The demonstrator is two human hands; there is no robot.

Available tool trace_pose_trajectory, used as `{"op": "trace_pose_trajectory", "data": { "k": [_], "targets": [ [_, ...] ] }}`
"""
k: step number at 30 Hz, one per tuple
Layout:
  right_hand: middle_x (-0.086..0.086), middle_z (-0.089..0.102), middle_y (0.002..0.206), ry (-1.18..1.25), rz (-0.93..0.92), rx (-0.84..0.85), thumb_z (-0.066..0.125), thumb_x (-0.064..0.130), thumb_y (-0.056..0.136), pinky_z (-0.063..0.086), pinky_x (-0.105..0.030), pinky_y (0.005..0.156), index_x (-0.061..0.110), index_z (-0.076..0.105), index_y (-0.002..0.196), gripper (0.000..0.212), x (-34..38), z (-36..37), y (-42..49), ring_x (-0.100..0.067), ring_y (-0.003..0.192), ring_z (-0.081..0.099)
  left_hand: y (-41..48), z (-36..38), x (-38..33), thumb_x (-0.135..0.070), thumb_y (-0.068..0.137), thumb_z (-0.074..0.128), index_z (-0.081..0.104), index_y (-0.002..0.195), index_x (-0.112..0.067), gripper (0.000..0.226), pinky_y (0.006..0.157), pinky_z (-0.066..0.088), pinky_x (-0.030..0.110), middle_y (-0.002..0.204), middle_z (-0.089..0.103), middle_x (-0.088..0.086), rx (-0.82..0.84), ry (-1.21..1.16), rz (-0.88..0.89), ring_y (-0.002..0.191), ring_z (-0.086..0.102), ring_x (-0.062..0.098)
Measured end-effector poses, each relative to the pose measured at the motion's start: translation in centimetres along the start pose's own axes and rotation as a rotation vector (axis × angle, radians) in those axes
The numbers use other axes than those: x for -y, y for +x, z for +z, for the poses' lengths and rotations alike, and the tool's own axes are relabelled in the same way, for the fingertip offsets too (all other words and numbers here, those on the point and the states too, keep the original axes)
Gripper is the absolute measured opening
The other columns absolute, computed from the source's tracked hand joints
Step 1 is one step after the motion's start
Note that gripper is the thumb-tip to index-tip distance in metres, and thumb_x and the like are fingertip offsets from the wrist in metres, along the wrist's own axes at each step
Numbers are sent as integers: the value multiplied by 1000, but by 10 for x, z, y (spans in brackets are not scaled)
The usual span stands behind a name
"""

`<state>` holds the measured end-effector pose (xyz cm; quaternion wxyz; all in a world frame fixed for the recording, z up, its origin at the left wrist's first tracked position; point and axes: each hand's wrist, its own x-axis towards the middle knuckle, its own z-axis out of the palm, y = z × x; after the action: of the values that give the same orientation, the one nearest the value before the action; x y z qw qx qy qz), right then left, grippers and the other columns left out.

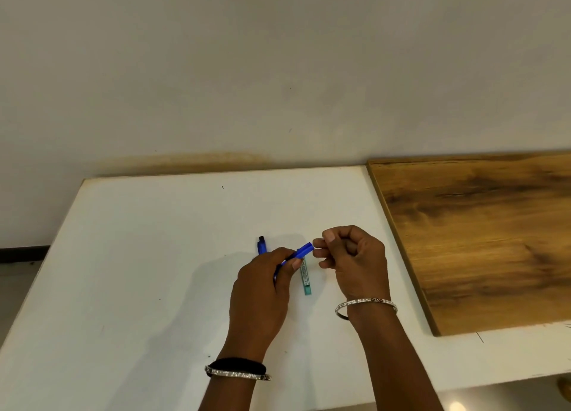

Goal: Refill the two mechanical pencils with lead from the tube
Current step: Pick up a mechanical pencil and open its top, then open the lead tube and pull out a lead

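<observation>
The white table (139, 256) carries all the items and meets a pale wall at its far edge. A wooden board (479, 234) lies flat on the table, well to the right of the right hand's fingers.

The left hand (262, 290) is closed around a blue mechanical pencil (304, 250), the fingers (295, 263) curled over its barrel so that only the upper end shows, tilted up and to the right. The right hand (355, 262) has its thumb and forefinger pinched narrow at the tip of that exposed end (whether they hold the cap or a lead cannot be told); the other fingers are folded in.

A green lead tube (306, 279) lies flat on the table between the two hands, just below the raised pencil end. The second blue pencil (262, 245) lies on the table just beyond the left fingers, mostly hidden by them, its dark end pointing away.

Each wrist bears a silver bangle (366, 305); the left also has a black band (238, 365).
</observation>
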<state>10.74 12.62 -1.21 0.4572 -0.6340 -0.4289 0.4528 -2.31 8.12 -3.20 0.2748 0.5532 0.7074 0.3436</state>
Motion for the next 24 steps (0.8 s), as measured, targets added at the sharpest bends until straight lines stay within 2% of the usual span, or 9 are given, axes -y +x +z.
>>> {"op": "trace_pose_trajectory", "data": {
  "k": [2, 5, 8, 10, 12, 15, 18, 21, 24],
  "targets": [
    [2, 73, 76, -79, -64, -89, 64, 15, 89, 56, -17, 54, 14, 68, 86, 5, -2, -4, 2, -8, 64, 71, 0, -3, 1, -45, 92, 50, 66, 114, -29, 31, 68, 39, 8, 84, 62, -15, -7, -22, -2, 77, 60, 7],
    [1, 72, 82, -369, -193, -168, 69, 16, 86, 53, -20, 71, 14, 71, 88, 3, -8, -11, 4, -10, 70, 65, 0, -7, 0, -44, 92, 49, 68, 108, -31, 27, 66, 48, 20, 76, 63, -12, -21, -68, -6, 73, 61, 10],
    [-1, 73, 82, -579, -204, -147, 71, 13, 84, 40, -7, 68, 13, 74, 86, 4, -15, -14, 5, -2, 66, 55, -1, -7, -1, -43, 94, 48, 68, 103, -28, 27, 65, 50, 30, 73, 62, -8, -27, -89, -24, 70, 61, 13],
    [-2, 75, 84, -665, -171, -152, 71, 14, 85, 40, -11, 71, 13, 76, 86, 5, -18, -16, 5, -4, 65, 54, -1, -7, -1, -42, 95, 47, 67, 103, -25, 27, 66, 49, 31, 74, 62, -6, -45, -108, -54, 70, 60, 16],
    [-4, 76, 87, -709, -151, -149, 69, 16, 86, 43, -17, 74, 13, 77, 88, 8, -19, -16, 5, -10, 70, 60, -1, -7, -1, -41, 95, 46, 66, 103, -25, 27, 66, 48, 30, 75, 63, -3, -67, -132, -92, 71, 60, 18],
    [-5, 76, 90, -729, -129, -142, 68, 18, 87, 42, -18, 74, 13, 77, 90, 11, -18, -15, 5, -17, 78, 67, 0, -7, -2, -40, 96, 46, 66, 102, -23, 27, 67, 48, 30, 75, 63, 0, -83, -172, -138, 73, 61, 20],
    [-4, 76, 90, -709, -121, -160, 67, 22, 88, 41, -18, 73, 12, 77, 90, 14, -16, -15, 5, -11, 73, 61, 0, -6, -1, -40, 96, 46, 65, 102, -24, 26, 65, 47, 26, 75, 63, 1, -79, -190, -172, 74, 61, 21],
    [-3, 74, 85, -655, -215, -227, 67, 23, 87, 45, -20, 73, 14, 74, 88, 11, -9, -11, 2, -11, 73, 63, -1, -6, 0, -42, 96, 46, 65, 97, -24, 26, 60, 43, 20, 74, 63, 3, -95, -208, -197, 68, 59, 20],
    [7, 66, 72, -660, -286, -163, 72, 27, 83, 45, -16, 63, 19, 70, 78, 10, -5, 1, -5, -4, 62, 57, 0, -6, 0, -43, 95, 46, 63, 93, -22, 27, 56, 40, 20, 73, 63, 7, -112, -208, -214, 60, 52, 15]
  ]
}}
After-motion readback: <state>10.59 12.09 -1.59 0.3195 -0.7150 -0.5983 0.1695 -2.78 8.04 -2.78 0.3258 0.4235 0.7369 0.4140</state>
